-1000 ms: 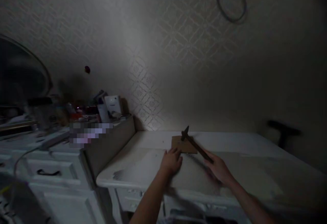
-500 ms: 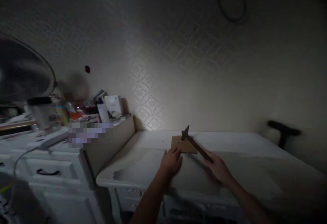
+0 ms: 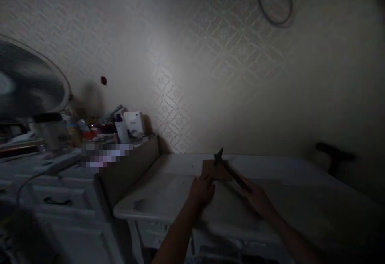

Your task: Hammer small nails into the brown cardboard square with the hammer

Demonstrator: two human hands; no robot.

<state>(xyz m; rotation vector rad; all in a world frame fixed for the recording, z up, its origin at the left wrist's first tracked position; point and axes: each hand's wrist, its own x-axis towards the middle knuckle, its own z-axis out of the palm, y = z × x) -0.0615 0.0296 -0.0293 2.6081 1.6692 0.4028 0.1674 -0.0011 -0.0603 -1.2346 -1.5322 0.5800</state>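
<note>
A hammer [image 3: 233, 173] is in my right hand [image 3: 255, 195], which is closed round the lower handle. Its dark head is over a small flat brown board [image 3: 224, 173] on the white table. My left hand [image 3: 203, 191] is at the board's lower left corner, fingers on it and apparently gripping that edge. Dim light hides the fingertips and any small thing between them. Whether the hammer head touches the board I cannot tell.
The white table [image 3: 168, 193] stands against a patterned wall. On the left, a white cabinet [image 3: 72, 204] bears a bottle [image 3: 122, 129], a white box [image 3: 134, 122], a jar and clutter, with a fan [image 3: 33, 79] above. A dark T-shaped handle [image 3: 335, 155] rises at the right.
The hammer and both hands stay almost in the same place. Lighting on the table has dimmed while the wall looks brighter. A row of small marks on the board is now harder to see.
</note>
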